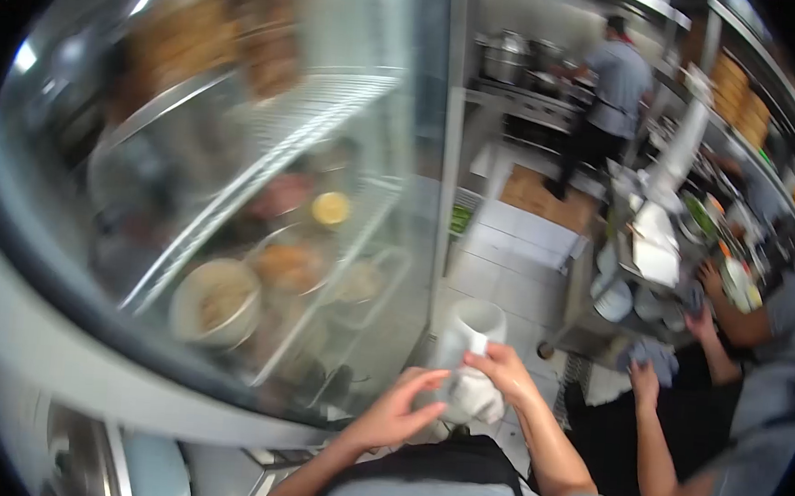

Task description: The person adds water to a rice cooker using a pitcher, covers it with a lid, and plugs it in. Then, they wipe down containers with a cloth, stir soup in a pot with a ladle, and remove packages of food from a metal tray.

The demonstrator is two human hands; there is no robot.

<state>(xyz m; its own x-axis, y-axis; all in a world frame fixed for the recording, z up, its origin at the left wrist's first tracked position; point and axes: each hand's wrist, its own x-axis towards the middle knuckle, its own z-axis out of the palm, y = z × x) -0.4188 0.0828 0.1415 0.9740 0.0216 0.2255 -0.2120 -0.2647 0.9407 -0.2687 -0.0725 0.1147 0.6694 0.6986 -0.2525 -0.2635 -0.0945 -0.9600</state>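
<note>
Near the bottom centre, my right hand [499, 370] is closed on a white pitcher [477, 318] by its handle. A crumpled white cloth [476, 396] hangs below that hand, against the pitcher. To the left, my left hand [402, 410] has its fingers apart, close to the pitcher's side; whether the fingertips touch it is unclear. The glass door of a fridge [420, 250] stands just left of the pitcher.
Bowls of food [216, 304] sit on wire shelves behind the glass at left. At right, co-workers stand by a cluttered steel counter [587, 307]; one holds a grey cloth [655, 358]. Another person [615, 83] stands at the stove [541, 106] on a brown mat [548, 200].
</note>
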